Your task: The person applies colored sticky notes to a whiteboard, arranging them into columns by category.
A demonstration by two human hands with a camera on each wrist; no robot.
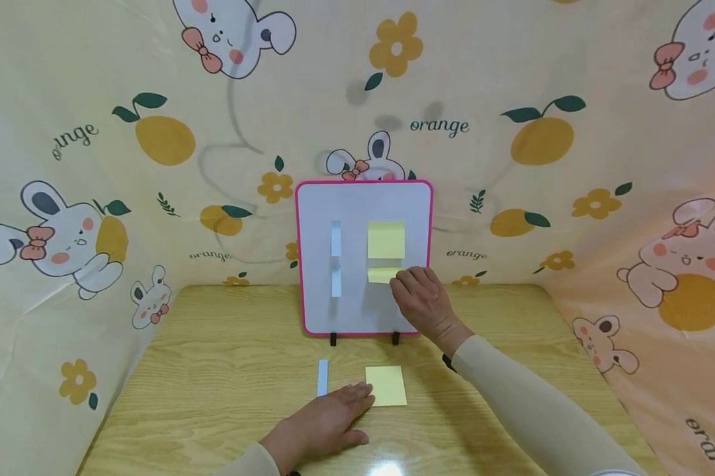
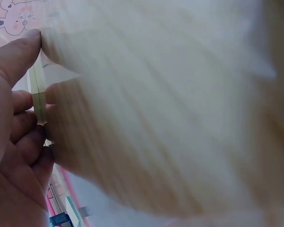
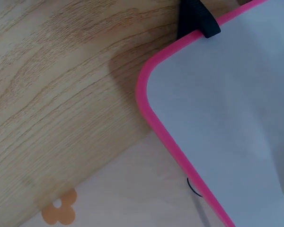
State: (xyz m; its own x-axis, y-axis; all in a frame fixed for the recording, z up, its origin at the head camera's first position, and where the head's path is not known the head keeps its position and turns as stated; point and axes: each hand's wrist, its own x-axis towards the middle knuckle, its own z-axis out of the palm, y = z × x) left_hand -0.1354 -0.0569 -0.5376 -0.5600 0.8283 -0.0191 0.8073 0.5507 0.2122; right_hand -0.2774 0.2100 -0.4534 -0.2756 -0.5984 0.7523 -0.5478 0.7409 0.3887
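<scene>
A whiteboard (image 1: 350, 317) with a pink frame stands upright on the table. My right hand (image 1: 424, 301) is in front of its right half, fingers curled, pinching the right end of a lower yellow sticky note (image 1: 381, 274) against the board. Above that hangs another yellow sticky note (image 1: 385, 239). My left hand (image 1: 330, 420) lies palm down on the table, its fingertips touching the left edge of a yellow sticky note pad (image 1: 388, 387). The left wrist view shows those fingers (image 2: 23, 118) along the pad's edge. The right wrist view does not show the right hand.
Two light blue strips, an upper strip (image 1: 336, 238) and a lower strip (image 1: 336, 282), are on the board's left half. Another blue strip (image 1: 323, 377) lies on the table (image 1: 226, 390). Black feet (image 1: 333, 339) support the board. Patterned cloth (image 1: 482, 172) surrounds the table.
</scene>
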